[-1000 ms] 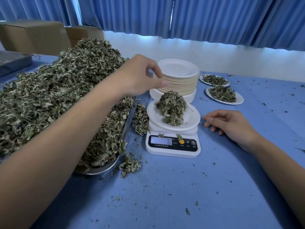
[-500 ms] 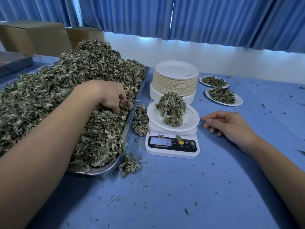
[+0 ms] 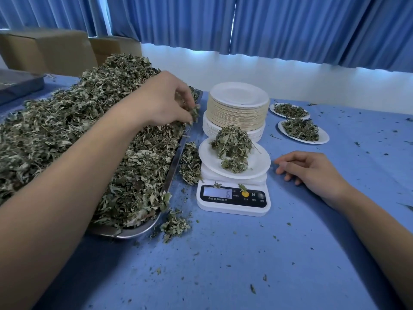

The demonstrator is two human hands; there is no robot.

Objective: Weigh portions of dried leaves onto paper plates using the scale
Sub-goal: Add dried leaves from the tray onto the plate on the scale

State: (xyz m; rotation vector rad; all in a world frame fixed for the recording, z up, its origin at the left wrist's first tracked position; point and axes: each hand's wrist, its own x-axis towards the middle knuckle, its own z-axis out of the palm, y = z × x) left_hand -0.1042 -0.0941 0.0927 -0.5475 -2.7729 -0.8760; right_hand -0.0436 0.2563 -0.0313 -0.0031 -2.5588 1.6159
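Blue cloth covers the table (image 3: 223,265), and from my remote seat I see both bare hands over it. My left hand (image 3: 165,104) hangs above the heaped dried leaves (image 3: 73,130) in the metal tray (image 3: 134,230) at ten o'clock, fingers pinched on a small tuft of leaves (image 3: 195,113) near the tray's far right edge. My right hand (image 3: 312,171) rests palm down on the cloth at three o'clock of the scale (image 3: 232,200), fingers loosely curled, holding nothing, just beside the scale but not touching it. The scale sits centre, its display showing 6, and a paper plate (image 3: 257,164) on its platform carries a mound of leaves (image 3: 232,146). At twelve o'clock behind it stands a stack of paper plates (image 3: 239,108). Two filled plates (image 3: 304,130) lie at two o'clock. Loose leaf clumps (image 3: 190,162) lie between tray and scale.
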